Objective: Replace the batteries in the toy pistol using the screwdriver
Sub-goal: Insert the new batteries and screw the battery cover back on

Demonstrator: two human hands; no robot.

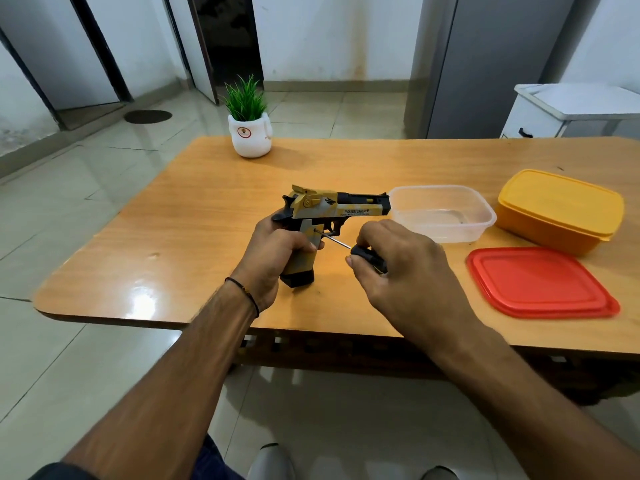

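Pistol (pixel 332 209): upright just left of tub (pixel 443 213), butt on desk (pixel 194 216). Step judged: loosening grip-side screw. Keep shaft in line with screw, press in while turning, brace butt down. Left hand (pixel 273 251): wrapped round grip. Right hand (pixel 408 268): fingers curled on screwdriver (pixel 369 258) handle, tip at screw.

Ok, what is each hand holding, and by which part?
Left hand grips the yellow-and-grey toy pistol by its grip; right hand holds the black-handled screwdriver by its handle.
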